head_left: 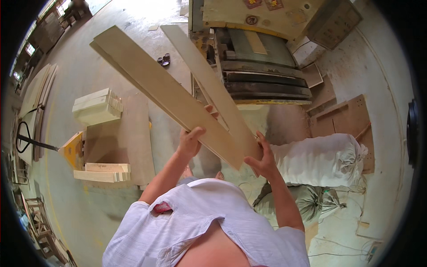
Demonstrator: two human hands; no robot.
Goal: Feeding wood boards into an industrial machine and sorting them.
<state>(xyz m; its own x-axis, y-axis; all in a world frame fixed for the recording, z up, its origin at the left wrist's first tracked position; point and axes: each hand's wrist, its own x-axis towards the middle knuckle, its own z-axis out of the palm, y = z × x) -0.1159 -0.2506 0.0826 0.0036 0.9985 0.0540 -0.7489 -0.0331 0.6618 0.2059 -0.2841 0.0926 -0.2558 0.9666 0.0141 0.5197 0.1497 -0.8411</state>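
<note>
Workshop floor [75, 71] is stretching out all round, and the left hand [192, 139] is clamping round the leftmost boards [164, 93] midair while the right hand [263, 161] is gripping a near end, so I'm guessing they're handling stiff, lightish, maybe slick, wanting wide-apart edge grips.

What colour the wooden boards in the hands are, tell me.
The wooden boards are pale beige, best seen in the head view.

L hand [190, 141] partly hidden; bkgd frames [37, 210] blurry, prob. wood.
</note>
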